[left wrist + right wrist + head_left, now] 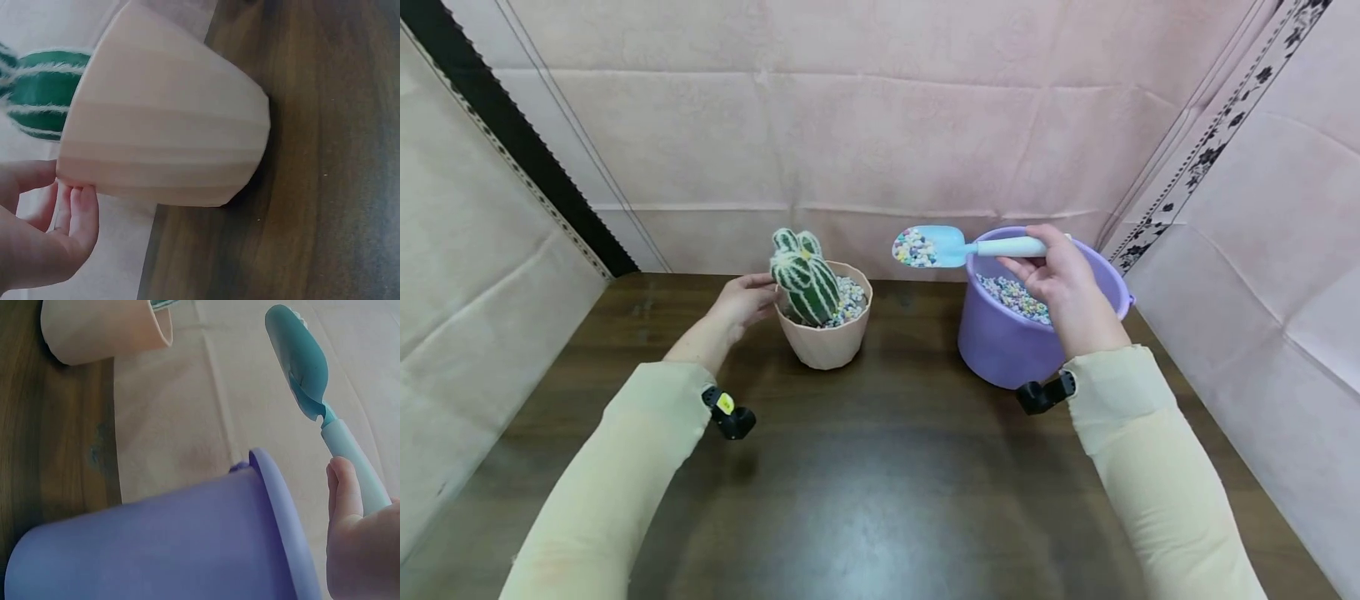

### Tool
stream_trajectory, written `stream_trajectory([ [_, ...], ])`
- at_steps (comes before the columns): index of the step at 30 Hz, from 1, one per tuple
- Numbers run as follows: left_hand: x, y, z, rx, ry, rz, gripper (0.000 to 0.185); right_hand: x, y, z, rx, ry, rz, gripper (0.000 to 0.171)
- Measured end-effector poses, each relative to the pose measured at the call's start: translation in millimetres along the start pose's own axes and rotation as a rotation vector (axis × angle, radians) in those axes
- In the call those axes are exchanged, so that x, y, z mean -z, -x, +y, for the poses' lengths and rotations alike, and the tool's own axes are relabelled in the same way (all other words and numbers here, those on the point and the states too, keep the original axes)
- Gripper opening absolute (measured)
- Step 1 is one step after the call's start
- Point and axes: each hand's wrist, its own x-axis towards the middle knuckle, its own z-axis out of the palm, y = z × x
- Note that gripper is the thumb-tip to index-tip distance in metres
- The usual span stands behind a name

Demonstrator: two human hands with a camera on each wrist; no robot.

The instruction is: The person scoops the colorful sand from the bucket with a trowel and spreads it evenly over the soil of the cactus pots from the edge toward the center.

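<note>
Light-blue scoop (953, 247), blade loaded with multicoloured granules (913, 248); right hand (1063, 283) grips its handle over purple bucket (1007, 337). Long axis crosswise, blade pointing left toward pink pot (827, 343), well apart. Left hand (737, 307), nearer the pot, pinches its left rim.

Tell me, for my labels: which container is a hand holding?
The beige pot with the cactus: the left hand holds its rim. Near the purple bucket, the right hand grips a scoop instead.
</note>
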Motion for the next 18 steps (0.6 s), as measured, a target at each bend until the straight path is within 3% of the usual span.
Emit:
stream_trajectory([
  [18,1.5,7.0,-6.3,0.002,-0.047,0.0,0.052,-17,-9,26,-0.014,0.101,-0.014,0.014],
])
